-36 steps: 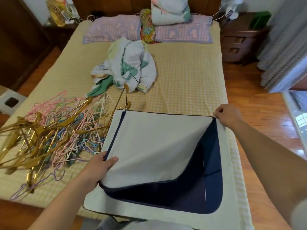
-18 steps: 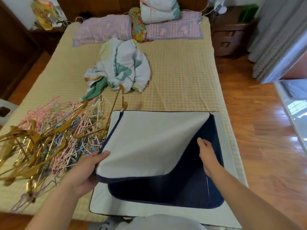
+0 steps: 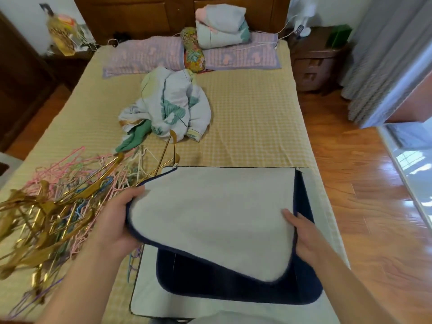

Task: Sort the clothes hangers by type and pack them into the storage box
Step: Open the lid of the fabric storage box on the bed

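Observation:
A flat fabric storage box, pale grey with dark navy lining, lies on the near end of the bed. Its unzipped lid flap is lifted and folded back, showing the navy inside. My left hand grips the flap's left edge. My right hand holds the flap's right edge, with the thumb on top. A tangled heap of hangers lies left of the box: gold ones mixed with thin pink, blue and white wire ones.
The bed has a yellow checked sheet. A crumpled floral garment lies mid-bed; pillows and folded bedding sit at the head. A wooden nightstand and curtains stand on the right, above wooden floor.
My right hand left the box's far right corner and came down onto the flap's right edge. My left hand has lifted the flap's left edge higher, baring more navy lining.

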Action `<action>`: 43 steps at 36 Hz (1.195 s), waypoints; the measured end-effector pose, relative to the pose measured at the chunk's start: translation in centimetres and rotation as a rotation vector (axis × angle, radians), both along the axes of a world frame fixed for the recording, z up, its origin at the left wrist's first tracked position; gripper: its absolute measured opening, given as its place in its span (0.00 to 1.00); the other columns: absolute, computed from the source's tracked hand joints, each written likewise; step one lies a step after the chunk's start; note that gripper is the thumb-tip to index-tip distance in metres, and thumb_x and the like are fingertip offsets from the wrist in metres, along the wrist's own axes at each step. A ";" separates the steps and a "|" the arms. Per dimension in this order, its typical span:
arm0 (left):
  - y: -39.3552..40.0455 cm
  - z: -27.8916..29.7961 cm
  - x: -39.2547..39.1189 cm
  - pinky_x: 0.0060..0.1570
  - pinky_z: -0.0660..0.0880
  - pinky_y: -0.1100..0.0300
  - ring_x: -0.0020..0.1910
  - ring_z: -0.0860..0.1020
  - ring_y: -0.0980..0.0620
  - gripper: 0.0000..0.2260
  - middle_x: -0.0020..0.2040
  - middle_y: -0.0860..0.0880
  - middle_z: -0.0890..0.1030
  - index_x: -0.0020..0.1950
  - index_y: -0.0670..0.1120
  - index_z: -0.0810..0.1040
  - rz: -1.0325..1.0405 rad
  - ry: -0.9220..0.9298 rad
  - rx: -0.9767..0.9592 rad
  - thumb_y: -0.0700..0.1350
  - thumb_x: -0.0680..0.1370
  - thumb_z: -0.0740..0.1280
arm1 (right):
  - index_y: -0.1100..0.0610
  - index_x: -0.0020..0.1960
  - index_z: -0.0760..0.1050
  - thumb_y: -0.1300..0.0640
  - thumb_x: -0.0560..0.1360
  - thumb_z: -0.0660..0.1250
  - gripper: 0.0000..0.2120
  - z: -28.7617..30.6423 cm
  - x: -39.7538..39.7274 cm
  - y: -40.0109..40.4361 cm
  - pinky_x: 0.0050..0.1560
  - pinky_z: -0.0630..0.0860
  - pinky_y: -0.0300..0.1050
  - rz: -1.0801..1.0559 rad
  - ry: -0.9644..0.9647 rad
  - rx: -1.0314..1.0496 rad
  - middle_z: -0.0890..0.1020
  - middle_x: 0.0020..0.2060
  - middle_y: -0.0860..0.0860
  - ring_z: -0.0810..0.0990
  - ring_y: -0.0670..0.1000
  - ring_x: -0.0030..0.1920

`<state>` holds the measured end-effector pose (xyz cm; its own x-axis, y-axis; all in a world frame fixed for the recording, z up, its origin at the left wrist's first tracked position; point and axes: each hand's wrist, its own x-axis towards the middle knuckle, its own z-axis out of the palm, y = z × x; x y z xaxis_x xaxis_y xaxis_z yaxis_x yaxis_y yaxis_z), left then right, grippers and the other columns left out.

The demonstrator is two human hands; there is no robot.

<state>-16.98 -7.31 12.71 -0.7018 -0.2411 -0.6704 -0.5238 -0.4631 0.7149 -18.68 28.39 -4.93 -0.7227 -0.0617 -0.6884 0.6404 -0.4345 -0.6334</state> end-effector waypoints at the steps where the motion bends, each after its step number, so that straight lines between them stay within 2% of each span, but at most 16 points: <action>1: 0.1 0.1 0.0 0.53 0.75 0.45 0.33 0.85 0.45 0.07 0.39 0.44 0.86 0.46 0.46 0.82 -0.008 -0.001 -0.017 0.46 0.80 0.65 | 0.56 0.71 0.73 0.55 0.78 0.70 0.22 0.4 0.7 0.9 0.65 0.75 0.63 0.017 0.032 0.025 0.82 0.62 0.58 0.82 0.61 0.62; 4: 0.0 0.0 0.5 0.52 0.75 0.45 0.33 0.85 0.46 0.06 0.39 0.44 0.86 0.47 0.44 0.80 0.007 -0.028 -0.024 0.44 0.80 0.65 | 0.45 0.76 0.66 0.55 0.75 0.73 0.32 3.1 2.6 2.8 0.68 0.73 0.63 0.006 0.105 0.053 0.79 0.67 0.54 0.80 0.59 0.65; 7: 0.2 -0.1 1.1 0.50 0.76 0.46 0.34 0.86 0.45 0.08 0.44 0.43 0.87 0.45 0.44 0.83 -0.036 -0.047 0.035 0.42 0.80 0.64 | 0.45 0.71 0.71 0.60 0.80 0.64 0.21 6.3 3.5 3.5 0.57 0.80 0.55 -0.078 0.155 0.031 0.84 0.60 0.52 0.84 0.56 0.59; 10: 0.9 1.1 -0.3 0.51 0.75 0.45 0.32 0.85 0.49 0.22 0.37 0.48 0.87 0.29 0.48 0.85 -0.023 0.035 0.069 0.43 0.81 0.63 | 0.52 0.58 0.78 0.61 0.80 0.62 0.10 10.0 1.8 3.4 0.38 0.83 0.45 -0.174 0.222 0.061 0.86 0.47 0.53 0.86 0.52 0.43; 11: 1.0 1.7 -1.5 0.53 0.75 0.45 0.35 0.86 0.49 0.21 0.37 0.49 0.86 0.30 0.49 0.84 -0.012 0.090 0.078 0.44 0.81 0.63 | 0.53 0.54 0.78 0.60 0.80 0.63 0.07 11.1 0.5 3.3 0.35 0.82 0.44 -0.185 0.244 0.059 0.85 0.43 0.51 0.85 0.51 0.40; 14: 0.1 2.1 -7.7 0.64 0.74 0.43 0.60 0.83 0.44 0.06 0.56 0.47 0.85 0.48 0.49 0.83 -0.053 0.300 0.097 0.45 0.79 0.66 | 0.52 0.47 0.76 0.56 0.80 0.65 0.03 14.1 -5.7 3.1 0.38 0.82 0.44 -0.234 0.301 0.049 0.83 0.37 0.48 0.84 0.48 0.38; 17: -0.8 1.3 -15.3 0.62 0.76 0.46 0.62 0.81 0.45 0.14 0.62 0.46 0.81 0.61 0.48 0.81 -0.007 0.394 0.078 0.52 0.78 0.68 | 0.54 0.47 0.75 0.55 0.82 0.62 0.06 15.5 -13.8 3.2 0.45 0.82 0.45 -0.352 0.430 -0.042 0.82 0.39 0.51 0.83 0.50 0.41; 20: -1.2 -0.3 -20.4 0.66 0.74 0.45 0.70 0.74 0.43 0.23 0.71 0.45 0.74 0.75 0.52 0.71 0.038 0.372 0.011 0.61 0.83 0.57 | 0.51 0.53 0.73 0.46 0.83 0.58 0.11 14.7 -19.6 3.4 0.51 0.80 0.46 -0.289 0.466 0.218 0.82 0.49 0.48 0.83 0.49 0.49; 21: -1.0 -1.8 -21.2 0.68 0.72 0.46 0.73 0.72 0.43 0.23 0.75 0.44 0.71 0.77 0.52 0.68 -0.030 0.364 -0.033 0.59 0.84 0.57 | 0.52 0.55 0.73 0.47 0.81 0.59 0.11 13.6 -20.5 3.4 0.49 0.79 0.45 -0.244 0.442 0.343 0.80 0.47 0.46 0.81 0.49 0.47; 23: 0.3 -4.6 -21.1 0.70 0.71 0.48 0.72 0.72 0.45 0.20 0.75 0.45 0.70 0.75 0.50 0.69 -0.284 0.310 -0.390 0.53 0.83 0.60 | 0.54 0.59 0.72 0.52 0.77 0.61 0.12 10.4 -20.6 3.3 0.46 0.76 0.46 -0.093 0.437 0.713 0.78 0.47 0.48 0.78 0.48 0.45; 25: 1.2 -8.9 -19.5 0.74 0.63 0.55 0.72 0.70 0.50 0.23 0.74 0.51 0.70 0.76 0.50 0.68 -0.604 0.295 -0.835 0.52 0.82 0.65 | 0.54 0.65 0.73 0.57 0.78 0.63 0.16 7.5 -18.4 2.4 0.56 0.76 0.48 0.099 0.480 1.140 0.77 0.56 0.51 0.77 0.50 0.54; 27: 1.5 -12.8 -16.4 0.74 0.54 0.62 0.77 0.63 0.49 0.26 0.78 0.48 0.64 0.80 0.50 0.64 -0.846 0.321 -1.119 0.50 0.83 0.65 | 0.58 0.62 0.74 0.62 0.76 0.64 0.15 4.7 -15.0 1.3 0.63 0.72 0.51 0.297 0.704 1.528 0.75 0.59 0.54 0.74 0.55 0.61; 28: 1.3 -14.5 -15.0 0.76 0.54 0.59 0.79 0.59 0.46 0.27 0.80 0.45 0.61 0.81 0.49 0.62 -0.943 0.346 -1.245 0.49 0.83 0.65 | 0.60 0.60 0.76 0.65 0.75 0.64 0.14 3.4 -13.4 0.9 0.63 0.72 0.54 0.387 0.829 1.645 0.75 0.60 0.56 0.73 0.58 0.62; 32: -0.8 -19.5 -13.0 0.77 0.60 0.41 0.79 0.56 0.34 0.30 0.80 0.37 0.58 0.81 0.48 0.62 -1.150 0.406 -1.571 0.50 0.81 0.68 | 0.61 0.64 0.74 0.65 0.74 0.68 0.19 -1.1 -10.8 1.6 0.63 0.72 0.61 0.626 0.884 1.741 0.71 0.68 0.61 0.70 0.64 0.65; 37: -1.6 -20.5 -14.1 0.77 0.57 0.39 0.80 0.50 0.33 0.32 0.82 0.36 0.52 0.83 0.53 0.56 -1.128 0.314 -1.670 0.51 0.81 0.65 | 0.64 0.73 0.67 0.57 0.81 0.66 0.23 -1.0 -14.2 3.7 0.69 0.66 0.59 0.434 0.502 1.647 0.72 0.68 0.63 0.69 0.64 0.68; 43: -2.2 -21.1 -15.8 0.79 0.50 0.42 0.81 0.45 0.35 0.33 0.82 0.36 0.46 0.83 0.56 0.48 -1.098 0.125 -1.581 0.55 0.83 0.61 | 0.58 0.52 0.82 0.49 0.83 0.61 0.16 -0.8 -17.7 4.9 0.47 0.72 0.50 0.515 0.260 1.386 0.82 0.48 0.57 0.78 0.60 0.51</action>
